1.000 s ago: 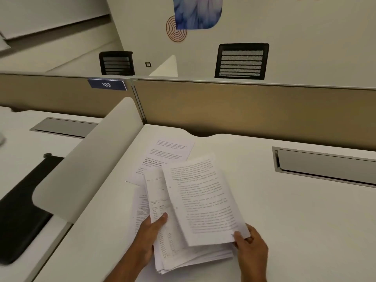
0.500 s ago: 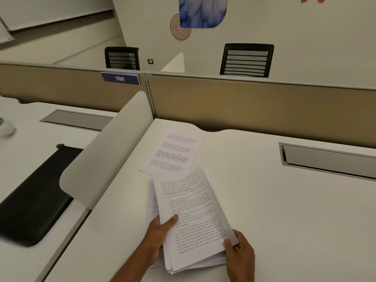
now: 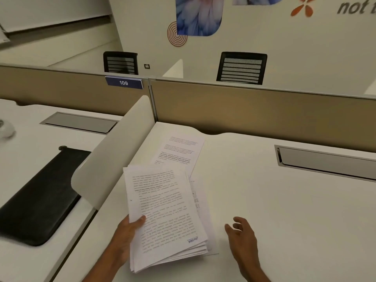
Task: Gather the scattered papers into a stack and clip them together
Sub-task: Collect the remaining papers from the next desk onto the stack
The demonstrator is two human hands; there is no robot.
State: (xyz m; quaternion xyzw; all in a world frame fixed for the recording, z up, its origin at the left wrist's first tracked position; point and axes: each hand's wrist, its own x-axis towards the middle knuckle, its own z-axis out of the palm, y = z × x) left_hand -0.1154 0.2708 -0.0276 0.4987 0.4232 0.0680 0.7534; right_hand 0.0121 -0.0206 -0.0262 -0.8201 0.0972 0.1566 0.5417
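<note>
With left hand (image 3: 124,235), grips paper stack (image 3: 164,212) at its near-left edge, thumb on top. Holds right hand (image 3: 243,240) open, fingers relaxed, just right of stack, apart from it. Beyond stack on white desk (image 3: 274,204), one printed sheet (image 3: 180,150).

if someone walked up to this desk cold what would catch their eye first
The stack of printed papers near the front edge, gripped at its left side by the left hand. The right hand hovers open just right of it, holding nothing. Beyond the stack one loose sheet lies on the white desk, toward the blue 109 sign.
</note>
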